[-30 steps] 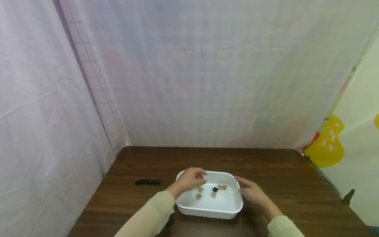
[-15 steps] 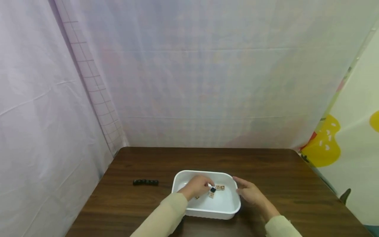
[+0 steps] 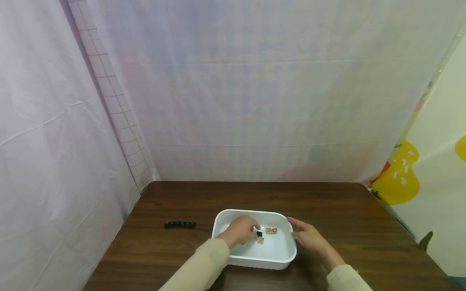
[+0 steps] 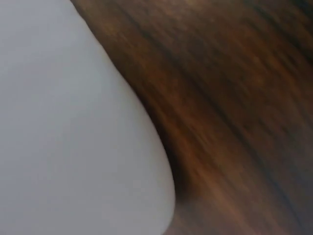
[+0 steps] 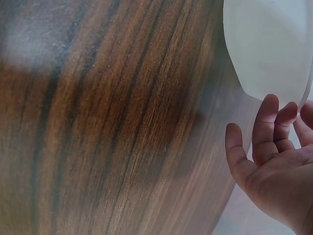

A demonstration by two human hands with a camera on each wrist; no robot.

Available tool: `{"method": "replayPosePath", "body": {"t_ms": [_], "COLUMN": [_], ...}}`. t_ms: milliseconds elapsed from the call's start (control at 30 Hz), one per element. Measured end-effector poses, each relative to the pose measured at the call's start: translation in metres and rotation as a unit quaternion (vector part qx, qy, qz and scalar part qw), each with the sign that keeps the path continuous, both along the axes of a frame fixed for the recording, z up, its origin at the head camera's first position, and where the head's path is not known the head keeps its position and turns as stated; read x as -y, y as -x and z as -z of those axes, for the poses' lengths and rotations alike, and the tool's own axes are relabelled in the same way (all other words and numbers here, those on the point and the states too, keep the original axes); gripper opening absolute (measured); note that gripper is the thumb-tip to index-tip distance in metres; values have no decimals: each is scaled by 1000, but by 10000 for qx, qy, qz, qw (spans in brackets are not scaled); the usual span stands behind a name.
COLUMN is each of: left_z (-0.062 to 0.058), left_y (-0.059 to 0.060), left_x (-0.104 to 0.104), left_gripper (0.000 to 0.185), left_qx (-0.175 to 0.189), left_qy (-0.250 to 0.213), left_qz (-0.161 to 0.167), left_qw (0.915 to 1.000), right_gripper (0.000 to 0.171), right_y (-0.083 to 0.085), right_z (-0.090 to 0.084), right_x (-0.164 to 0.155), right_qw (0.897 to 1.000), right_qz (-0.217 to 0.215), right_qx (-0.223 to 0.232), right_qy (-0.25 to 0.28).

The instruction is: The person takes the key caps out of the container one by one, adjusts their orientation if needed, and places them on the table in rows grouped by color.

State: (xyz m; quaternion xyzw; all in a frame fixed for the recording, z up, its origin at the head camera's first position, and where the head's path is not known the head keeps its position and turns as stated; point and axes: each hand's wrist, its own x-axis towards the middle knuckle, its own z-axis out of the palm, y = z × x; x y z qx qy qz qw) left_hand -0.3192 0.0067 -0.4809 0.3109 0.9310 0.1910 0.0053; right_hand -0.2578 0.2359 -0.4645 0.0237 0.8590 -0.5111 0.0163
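Note:
A white plastic tub point(image 3: 251, 211) stands on the dark wooden table point(image 3: 327, 202). Inside it lie a small black cube point(image 3: 259, 233) and a few wooden cubes point(image 3: 271, 230). My left hand point(image 3: 254, 228) reaches into the tub, its curled fingertips right by the black cube; whether they pinch it is too small to tell. My right hand point(image 3: 296, 230) rests with relaxed fingers against the outside of the tub's right wall. In the right wrist view the right hand point(image 5: 274, 122) shows straight fingers beside the tub point(image 5: 269, 49) corner. The left wrist view is a blur of tub wall point(image 4: 73, 147) and table.
A short black strip of joined cubes point(image 3: 180, 224) lies on the table left of the tub. Pale curtains close off the table at the back and left; a cloth with yellow shapes point(image 3: 400, 178) hangs at the right.
My left hand has gone from the tub's far left rim down into the tub to the black cube. The right hand has stayed at the right wall.

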Motion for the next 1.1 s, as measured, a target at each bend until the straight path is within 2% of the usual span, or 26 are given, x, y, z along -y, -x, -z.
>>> {"method": "replayPosePath", "body": {"t_ms": [200,333,500,700,867,1100], "left_z": [4,4,4,-1,-8,-9], "left_y": [-1,-2,-2,-1,-2,-3], "left_x": [-4,-3,-4,1,6,14], "left_gripper": [18,20,16,14,16,20], "left_qx": [-126,-125,-126,60,556,426], "left_qy": [331,292,262,-429,-1217,-1478], "left_qz": [2,-85,-16,-126,-320,-353], "left_qw": [9994,9995,9996,9990,9905,9875], "right_gripper": [57,58,59,61,61,60], "right_y": [-1,-1,0,2,2,1], "right_z": [-1,-1,-1,0,0,0], "right_x": [0,1,0,-1,1,2], "right_qw": [9995,9994,9994,9990,9987,9998], "right_qz": [41,73,110,124,112,159], "right_qx": [222,269,232,250,192,91], "right_qy": [207,196,232,359,456,23]}}
